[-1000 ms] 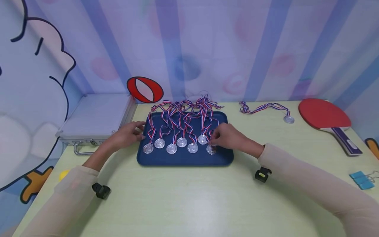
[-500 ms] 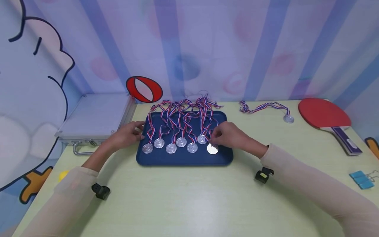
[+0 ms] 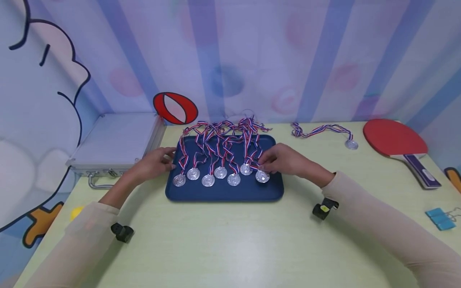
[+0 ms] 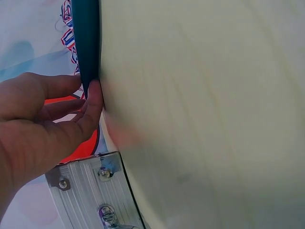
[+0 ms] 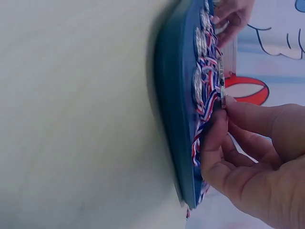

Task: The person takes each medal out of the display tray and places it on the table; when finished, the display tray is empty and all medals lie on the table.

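A dark blue tray (image 3: 223,195) lies on the table with several silver medals on red, white and blue ribbons, the discs spread in an uneven row. My left hand (image 3: 154,165) holds the tray's left rim; thumb and fingers pinch that rim (image 4: 88,43) in the left wrist view. Over the tray's right side, my right hand (image 3: 284,160) pinches the rightmost medal (image 3: 262,176) near its ribbon end. In the right wrist view the edge of this medal (image 5: 222,90) shows at the thumb and fingertips, raised off the tray. The ribbons (image 3: 230,127) bunch past the tray's back edge.
One more medal (image 3: 351,144) with its ribbon lies at the back right, beside a red table tennis bat (image 3: 394,138). A silver case (image 3: 117,138) stands left of the tray. A blue binder clip (image 3: 440,219) sits at the far right, and something yellow (image 3: 76,212) by my left sleeve.
My right hand has shifted slightly right and back, and the medal in its fingers moved with it, turning as it caught the light. The left hand stays on the tray's rim.
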`<state>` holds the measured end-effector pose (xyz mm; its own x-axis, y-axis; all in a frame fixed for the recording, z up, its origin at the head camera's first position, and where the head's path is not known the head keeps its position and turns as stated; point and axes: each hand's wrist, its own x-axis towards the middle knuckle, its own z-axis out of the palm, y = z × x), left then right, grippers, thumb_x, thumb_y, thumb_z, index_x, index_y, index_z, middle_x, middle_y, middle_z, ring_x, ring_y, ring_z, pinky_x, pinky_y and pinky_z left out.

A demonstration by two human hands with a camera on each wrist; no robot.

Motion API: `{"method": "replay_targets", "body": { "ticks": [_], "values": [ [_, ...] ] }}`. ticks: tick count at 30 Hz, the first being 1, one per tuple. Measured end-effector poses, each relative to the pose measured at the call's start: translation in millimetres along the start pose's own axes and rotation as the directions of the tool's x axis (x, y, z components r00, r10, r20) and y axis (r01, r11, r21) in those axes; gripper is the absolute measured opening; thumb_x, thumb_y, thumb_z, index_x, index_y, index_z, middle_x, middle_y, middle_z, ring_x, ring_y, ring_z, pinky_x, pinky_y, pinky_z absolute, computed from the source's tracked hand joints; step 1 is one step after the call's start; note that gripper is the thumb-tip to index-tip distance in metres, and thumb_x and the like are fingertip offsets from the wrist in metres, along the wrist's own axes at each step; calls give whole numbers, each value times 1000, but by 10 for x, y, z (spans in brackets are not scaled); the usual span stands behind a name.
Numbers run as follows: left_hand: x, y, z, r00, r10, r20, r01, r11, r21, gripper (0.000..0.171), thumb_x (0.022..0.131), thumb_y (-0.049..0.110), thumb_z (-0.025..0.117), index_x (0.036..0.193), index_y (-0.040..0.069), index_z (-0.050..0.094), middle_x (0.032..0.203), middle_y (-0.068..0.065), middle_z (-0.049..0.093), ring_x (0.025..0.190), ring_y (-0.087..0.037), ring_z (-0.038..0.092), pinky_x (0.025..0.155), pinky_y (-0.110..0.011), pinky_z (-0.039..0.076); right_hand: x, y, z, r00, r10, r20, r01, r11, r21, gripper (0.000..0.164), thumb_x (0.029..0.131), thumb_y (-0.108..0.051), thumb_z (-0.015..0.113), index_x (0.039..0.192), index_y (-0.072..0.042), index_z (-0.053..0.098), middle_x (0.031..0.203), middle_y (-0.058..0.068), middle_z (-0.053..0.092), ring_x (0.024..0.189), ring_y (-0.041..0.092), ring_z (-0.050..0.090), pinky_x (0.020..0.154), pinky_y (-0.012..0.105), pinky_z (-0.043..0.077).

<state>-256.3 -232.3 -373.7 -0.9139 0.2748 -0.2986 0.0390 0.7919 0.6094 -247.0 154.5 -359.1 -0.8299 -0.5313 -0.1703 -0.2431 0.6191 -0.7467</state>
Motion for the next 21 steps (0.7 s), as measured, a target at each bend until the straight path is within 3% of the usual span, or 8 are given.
{"method": "replay_targets", "body": {
  "ticks": [5, 13, 21],
  "values": [
    [-3, 6, 1, 1000, -7, -1, 7, 1000, 5, 58, 92, 6, 53, 144, 1, 29, 129, -21, 45, 113, -35, 52, 92, -42, 50, -17, 22, -124, 999, 32, -43, -30, 999, 40, 17, 87, -18, 63, 96, -5, 70, 83, 7, 66, 74, 19, 60, 71, 37, 52],
    [9, 14, 3, 1000, -24, 3, 24, 999, 23, 58, 92, 7, 52, 145, 2, 28, 129, -20, 46, 113, -34, 52, 91, -41, 50, -48, 72, -383, 986, 68, -150, -55, 994, 90, 22, 90, -19, 60, 104, -3, 66, 97, 13, 67, 84, 19, 65, 82, 41, 53],
    [-1, 26, 6, 1000, -18, -1, 18, 1000, 22, 58, 92, 7, 52, 145, 2, 28, 129, -21, 46, 114, -35, 51, 93, -43, 49, -63, 171, -620, 942, 150, -299, -120, 986, 118, 29, 90, -28, 60, 108, -7, 65, 104, 12, 66, 94, 29, 64, 88, 46, 48]
  ]
}}
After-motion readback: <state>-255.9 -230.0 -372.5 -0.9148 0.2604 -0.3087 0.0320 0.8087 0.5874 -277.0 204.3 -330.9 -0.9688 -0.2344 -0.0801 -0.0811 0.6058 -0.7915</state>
